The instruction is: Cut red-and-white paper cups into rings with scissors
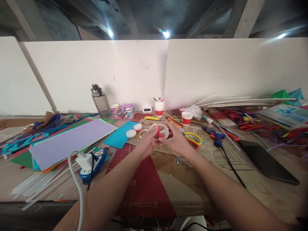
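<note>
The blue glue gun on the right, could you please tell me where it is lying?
In the head view, the blue glue gun lies on the table right of the right hand, just beyond the yellow scissors.

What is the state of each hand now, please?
Left hand: closed on the red and white ring.
Right hand: closed on the same ring.

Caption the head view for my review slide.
Both hands, left and right, hold a red-and-white ring above a cluttered craft table.
</note>
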Demonstrator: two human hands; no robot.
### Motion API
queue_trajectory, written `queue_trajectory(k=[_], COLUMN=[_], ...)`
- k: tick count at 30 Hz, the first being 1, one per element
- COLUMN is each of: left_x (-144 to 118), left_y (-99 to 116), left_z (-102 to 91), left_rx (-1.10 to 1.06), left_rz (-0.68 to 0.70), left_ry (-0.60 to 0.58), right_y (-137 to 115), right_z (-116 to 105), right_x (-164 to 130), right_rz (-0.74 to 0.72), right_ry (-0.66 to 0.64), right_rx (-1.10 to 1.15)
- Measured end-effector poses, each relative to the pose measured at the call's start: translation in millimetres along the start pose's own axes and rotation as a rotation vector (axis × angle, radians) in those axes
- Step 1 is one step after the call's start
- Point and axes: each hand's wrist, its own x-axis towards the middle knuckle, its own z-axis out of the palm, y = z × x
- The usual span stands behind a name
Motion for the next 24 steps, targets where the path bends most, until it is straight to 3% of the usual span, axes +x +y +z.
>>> queue_trajectory(k=[6, 10, 18, 24], left_x=[0, 1, 12, 17], left_y=[1, 6, 36, 40], left_z=[0.6, -3.2, -30.7, -42.6], left_rx=[0.086, 0.108, -0.021, -0.136], left_rz=[0.071, 0.088, 0.295, 0.288], left_ry=[0.059, 0.083, 0.359, 0.436], right_y=[9, 16, 34, 49], right_z=[1, 3, -10, -12], right_x=[3, 2, 9, 12], right_rz=[-0.032, 0.019, 0.131, 0.113], right_ry=[0.046, -0.005, 0.176, 0.17], right_rx=[-0.078, -0.103, -0.2, -0.222])
